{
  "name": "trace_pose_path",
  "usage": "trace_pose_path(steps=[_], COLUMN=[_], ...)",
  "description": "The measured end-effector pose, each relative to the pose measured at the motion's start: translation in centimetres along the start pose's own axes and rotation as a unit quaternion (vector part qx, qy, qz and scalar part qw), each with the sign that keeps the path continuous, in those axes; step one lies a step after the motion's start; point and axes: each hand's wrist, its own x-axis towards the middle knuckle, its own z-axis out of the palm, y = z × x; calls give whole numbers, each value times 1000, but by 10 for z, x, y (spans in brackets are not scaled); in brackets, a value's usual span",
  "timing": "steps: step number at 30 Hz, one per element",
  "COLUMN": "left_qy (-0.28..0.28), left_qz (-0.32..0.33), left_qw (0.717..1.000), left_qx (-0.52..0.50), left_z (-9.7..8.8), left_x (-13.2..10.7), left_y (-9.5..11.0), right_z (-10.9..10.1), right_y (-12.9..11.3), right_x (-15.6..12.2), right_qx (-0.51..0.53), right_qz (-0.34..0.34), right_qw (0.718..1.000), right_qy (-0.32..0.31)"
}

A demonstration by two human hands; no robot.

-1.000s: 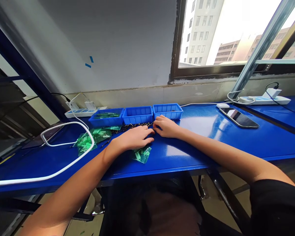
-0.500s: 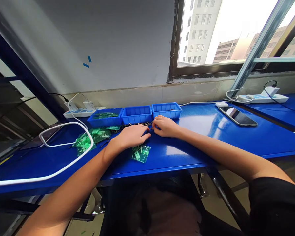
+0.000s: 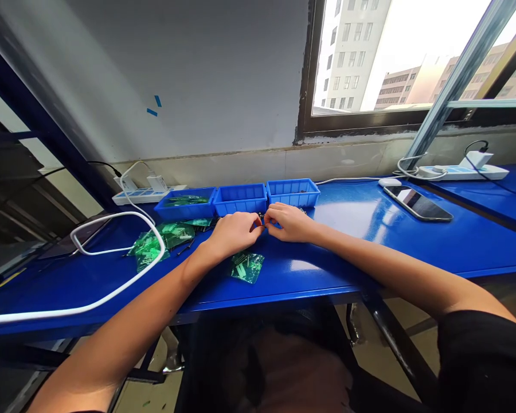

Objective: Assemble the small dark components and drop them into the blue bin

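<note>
Dark bits (image 3: 261, 217) lie near both hands' (image 3: 236, 231) (image 3: 289, 222) pinched grip.

Short black sleeves (image 3: 484, 358), bare hands (image 3: 290, 222)

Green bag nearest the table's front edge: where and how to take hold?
I'd pinch the green bag by its near right corner, coming from the front right. It lies roughly flat on the blue table, that corner is its nearest part, and the left grip is beyond its far side.
</note>
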Motion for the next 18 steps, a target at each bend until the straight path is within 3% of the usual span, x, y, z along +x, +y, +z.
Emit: trace_pose_path(steps=[14, 18], left_qy=[-32, -36], left_qz=[34, 32], left_qw=[999, 998], left_qx=[27, 40], left_z=[5, 5], left_x=[1, 2], left_y=[-1, -2], right_z=[-1, 2], right_y=[2, 1], right_x=[0, 0], right_qx=[-6, 1], right_qz=[-31, -38], right_qw=[997, 997], right_qy=[-75, -65])
